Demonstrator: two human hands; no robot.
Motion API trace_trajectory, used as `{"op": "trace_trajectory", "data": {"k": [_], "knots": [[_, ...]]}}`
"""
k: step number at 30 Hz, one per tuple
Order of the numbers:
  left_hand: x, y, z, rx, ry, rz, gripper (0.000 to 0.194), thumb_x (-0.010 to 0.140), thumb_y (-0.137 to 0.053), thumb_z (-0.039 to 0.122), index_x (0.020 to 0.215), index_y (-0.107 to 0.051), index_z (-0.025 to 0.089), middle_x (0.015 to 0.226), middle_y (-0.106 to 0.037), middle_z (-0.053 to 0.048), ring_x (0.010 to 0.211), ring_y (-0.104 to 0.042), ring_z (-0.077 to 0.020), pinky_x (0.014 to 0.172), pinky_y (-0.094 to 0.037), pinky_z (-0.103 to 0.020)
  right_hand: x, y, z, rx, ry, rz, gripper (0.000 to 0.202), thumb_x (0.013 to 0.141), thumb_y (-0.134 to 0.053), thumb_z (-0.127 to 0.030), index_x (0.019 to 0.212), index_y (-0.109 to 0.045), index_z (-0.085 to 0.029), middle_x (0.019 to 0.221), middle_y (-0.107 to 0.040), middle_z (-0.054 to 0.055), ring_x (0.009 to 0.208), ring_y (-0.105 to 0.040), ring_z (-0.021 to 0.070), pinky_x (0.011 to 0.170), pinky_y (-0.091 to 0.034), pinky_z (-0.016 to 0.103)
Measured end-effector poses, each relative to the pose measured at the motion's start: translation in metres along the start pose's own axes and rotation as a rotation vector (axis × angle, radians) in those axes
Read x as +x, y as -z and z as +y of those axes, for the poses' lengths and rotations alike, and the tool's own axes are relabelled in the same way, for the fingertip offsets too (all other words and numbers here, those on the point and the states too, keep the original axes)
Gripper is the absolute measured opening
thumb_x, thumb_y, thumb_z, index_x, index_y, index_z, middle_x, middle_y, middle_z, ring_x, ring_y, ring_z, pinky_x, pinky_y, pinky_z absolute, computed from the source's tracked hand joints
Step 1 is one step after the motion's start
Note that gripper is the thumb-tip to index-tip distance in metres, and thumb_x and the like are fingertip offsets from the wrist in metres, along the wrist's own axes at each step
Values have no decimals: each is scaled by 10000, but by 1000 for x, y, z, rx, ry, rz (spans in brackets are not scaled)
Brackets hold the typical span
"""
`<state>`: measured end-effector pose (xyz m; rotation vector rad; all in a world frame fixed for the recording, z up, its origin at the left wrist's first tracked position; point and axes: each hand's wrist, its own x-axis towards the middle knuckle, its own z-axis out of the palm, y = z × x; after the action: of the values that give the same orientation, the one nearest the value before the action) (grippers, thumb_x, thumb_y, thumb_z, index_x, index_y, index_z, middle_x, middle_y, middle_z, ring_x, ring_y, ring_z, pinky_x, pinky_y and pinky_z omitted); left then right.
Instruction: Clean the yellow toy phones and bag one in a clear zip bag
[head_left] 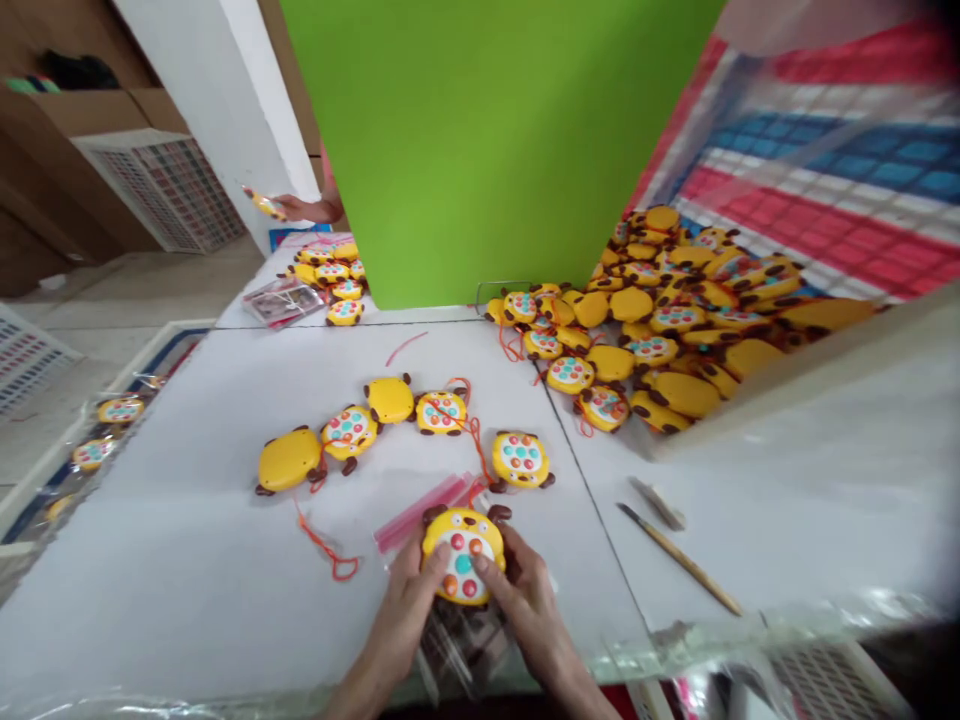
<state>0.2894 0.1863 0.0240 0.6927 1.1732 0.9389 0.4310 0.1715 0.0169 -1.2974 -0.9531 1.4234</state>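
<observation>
Between both hands is a yellow dog-shaped toy (466, 530) with brown ears and a white face panel of coloured buttons. My left hand (411, 585) grips its left side, thumb on the panel. On the other side my right hand (525, 595) holds it with the thumb by the lower buttons. Just behind the toy lie pink-edged plastic zip bags (420, 510), and clear plastic shows below it. Another toy (520, 460) sits behind my right hand. Several more, including a face-down one (289, 460), form a loose row with orange cords to the left.
A big heap of the same toys (675, 320) fills the right back. A green divider (487, 150) stands behind, with another person's hand (300, 208) holding a toy beyond it. A thin-handled brush or tool (679, 558) and a grey block (657, 502) lie at right.
</observation>
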Motion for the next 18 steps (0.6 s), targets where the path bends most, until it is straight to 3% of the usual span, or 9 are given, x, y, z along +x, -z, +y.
{"op": "trace_trajectory", "data": {"k": [4, 11, 14, 16, 18], "knots": [[-1, 3, 8, 153, -51, -44, 609, 636, -736, 228, 1206, -525, 189, 1145, -638, -76, 1060, -575, -254, 878, -482, -304, 9, 2, 7, -127, 11, 13, 450, 759, -627, -495, 1048, -611, -151, 904, -675, 98, 867, -625, 269, 718, -535, 332], [8, 17, 4, 4, -38, -86, 596, 645, -734, 232, 1190, -501, 172, 1083, -659, -76, 957, -616, -240, 818, -511, -318, 16, -6, 10, -284, 85, -18, 429, 821, -557, -485, 1120, -599, -181, 1083, -662, 104, 991, -614, 259, 827, -518, 324], [21, 29, 12, -7, -48, 97, 564, 622, -764, 233, 1132, -535, 161, 1009, -682, -70, 902, -637, -226, 780, -522, -296, 27, 5, -1, -411, 130, -70, 387, 864, -499, -445, 1141, -587, -190, 1085, -661, 99, 972, -624, 248, 812, -523, 336], [39, 38, 21, -55, -66, 282, 524, 597, -787, 237, 1065, -564, 159, 928, -695, -61, 836, -655, -216, 733, -534, -288, 40, 22, -11, -587, 218, 14, 345, 852, -514, -400, 1109, -600, -186, 1057, -658, 106, 964, -615, 262, 817, -516, 374], [59, 46, 31, -193, -101, 379, 470, 614, -772, 186, 1040, -573, 181, 913, -694, -46, 801, -664, -201, 708, -546, -292, 56, 41, -19, -782, 333, 139, 331, 819, -542, -332, 1114, -594, -189, 1103, -626, 120, 1031, -570, 283, 869, -485, 426]]}}
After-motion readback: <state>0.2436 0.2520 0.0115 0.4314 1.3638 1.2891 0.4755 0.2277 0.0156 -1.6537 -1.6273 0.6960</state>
